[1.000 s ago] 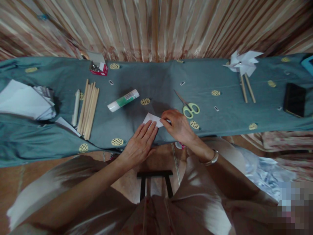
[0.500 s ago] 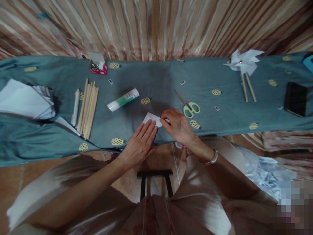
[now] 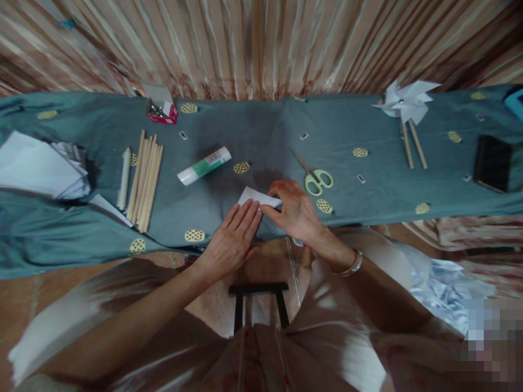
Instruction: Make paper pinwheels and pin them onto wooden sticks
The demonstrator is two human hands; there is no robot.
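A small white folded piece of paper (image 3: 255,195) lies near the front edge of the cloth-covered table. My left hand (image 3: 233,235) rests flat with its fingers stretched together over the paper's near left part. At the paper's right end is my right hand (image 3: 295,209), a metal bangle on its wrist. Its thumb lies along the near edge and its bent fingers reach the far side, with the paper between them. Scissors (image 3: 314,179) with light green handles lie beyond my right hand. A white and green glue stick (image 3: 204,166) lies beyond the paper to the left.
On the left are wooden sticks (image 3: 146,182), a white candle-like stick (image 3: 124,179), a paper stack (image 3: 36,166) and a red box of small metal pieces (image 3: 161,111). A paper pinwheel (image 3: 406,103) and a dark phone-like object (image 3: 493,163) lie right. A curtain (image 3: 229,49) hangs behind.
My right thumb has moved left and toward me along the paper, opening away from the fingers, so more of the paper's right end shows. My left hand stays in place.
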